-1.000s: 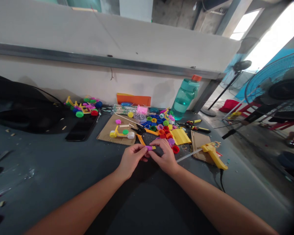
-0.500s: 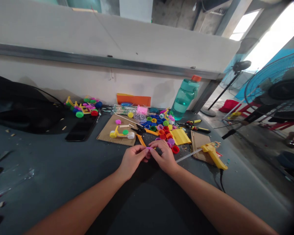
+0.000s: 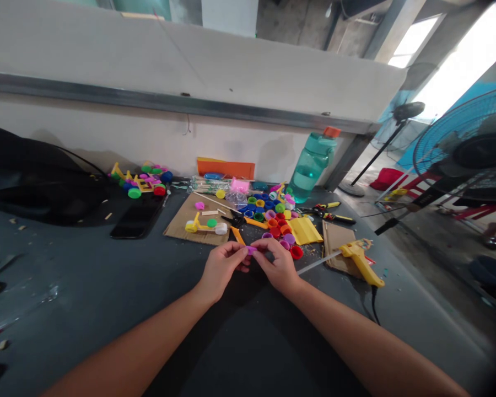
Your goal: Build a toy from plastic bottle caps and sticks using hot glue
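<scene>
A small purple piece [image 3: 251, 250], soft-looking like clay, is pinched between the fingertips of both hands. My left hand [image 3: 223, 271] grips it from the left, and my right hand [image 3: 278, 267] has its other side. Just beyond the fingers lie orange-handled cutters [image 3: 238, 236], partly hidden by the hands. A sheet of cardboard [image 3: 177, 221] behind them carries a little yellow and white scooter model [image 3: 204, 226] with a green cap on it. Colourful bottle caps [image 3: 275, 223] are heaped past my right hand, beside a yellow folded piece [image 3: 305, 230].
To the right, a yellow glue gun [image 3: 361, 263] rests partly on another cardboard piece [image 3: 337, 242]. Pliers [image 3: 334, 214] and a teal water bottle [image 3: 310, 165] stand or lie farther back. A black phone [image 3: 136, 219] and finished-looking colourful models [image 3: 143, 182] are at the left.
The fingers have shifted slightly around the purple piece, and a bit more of it shows between them. Everything on the table stays in place.
</scene>
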`<state>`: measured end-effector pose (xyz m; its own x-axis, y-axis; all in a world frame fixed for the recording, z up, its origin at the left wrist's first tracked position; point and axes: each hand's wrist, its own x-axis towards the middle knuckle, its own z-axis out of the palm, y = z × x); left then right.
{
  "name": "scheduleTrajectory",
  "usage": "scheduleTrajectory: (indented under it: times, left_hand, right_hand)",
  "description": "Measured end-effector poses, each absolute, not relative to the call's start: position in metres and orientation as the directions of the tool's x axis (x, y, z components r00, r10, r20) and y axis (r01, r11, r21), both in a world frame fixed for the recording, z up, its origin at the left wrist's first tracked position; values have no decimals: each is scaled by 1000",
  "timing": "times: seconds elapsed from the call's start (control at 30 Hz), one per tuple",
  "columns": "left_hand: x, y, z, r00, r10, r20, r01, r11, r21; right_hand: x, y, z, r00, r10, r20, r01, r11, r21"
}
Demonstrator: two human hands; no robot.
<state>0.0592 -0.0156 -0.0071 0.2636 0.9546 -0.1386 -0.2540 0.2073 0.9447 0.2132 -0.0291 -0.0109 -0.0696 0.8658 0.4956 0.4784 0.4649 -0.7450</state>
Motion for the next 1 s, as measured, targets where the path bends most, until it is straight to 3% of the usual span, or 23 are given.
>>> scheduleTrajectory:
  times: [0.27, 1.0]
  left_hand:
    - [58, -15, -9, 264, 958, -111, -286, 188, 940]
    - [54, -12, -9, 337, 931, -141, -358, 265, 895]
  right_hand:
    - [214, -28, -16, -60, 871, 487, 456, 458, -763]
    - [215, -30, -9, -161, 823, 545, 532, 537, -654]
